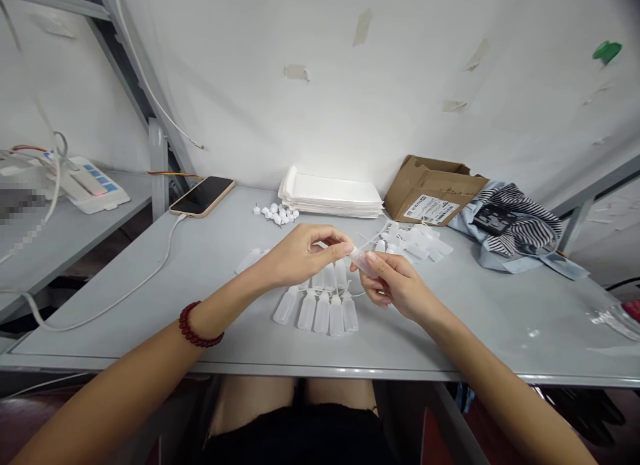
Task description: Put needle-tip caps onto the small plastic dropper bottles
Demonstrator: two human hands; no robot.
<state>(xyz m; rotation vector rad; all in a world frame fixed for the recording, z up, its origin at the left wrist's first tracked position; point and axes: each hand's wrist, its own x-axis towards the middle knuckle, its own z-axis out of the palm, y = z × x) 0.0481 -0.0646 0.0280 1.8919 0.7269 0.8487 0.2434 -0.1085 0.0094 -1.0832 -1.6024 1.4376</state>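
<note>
Okay, using the white stack (333, 193) at the back of the grey surface (165, 335) as reference.

Held bottle (364, 263): small, translucent, off the surface in front of the stack, toward its right end, tilted with the neck up and left. Both hands on it. Left hand (306, 253): grip closed on the neck end, thumb and fingertips pinching; fingers hide the detail there. Right hand (393, 278): grip closed around the body, thumb on top, fingers underneath. Thin pale strand (373, 238) runs from near the neck toward the stack's right corner.

Front row of bottles (323, 312): five lying in front of the stack, nearer the surface's front edge, necks pointing at the stack. More bottles just behind that row, partly covered by the hands. Second bottle pile (425, 242): in front and to the right of the stack, loosely heaped.

White caps (277, 214): small cluster by the stack's front left corner; can't make out their exact form.

Cardboard box (430, 185): just right of the stack, flaps up, white label on the front. Striped cloth (537, 212): farther right of the stack, past the box, bunched up. Phone (203, 196): left of the stack, dark screen, white cable (150, 278) plugged into its near end.
</note>
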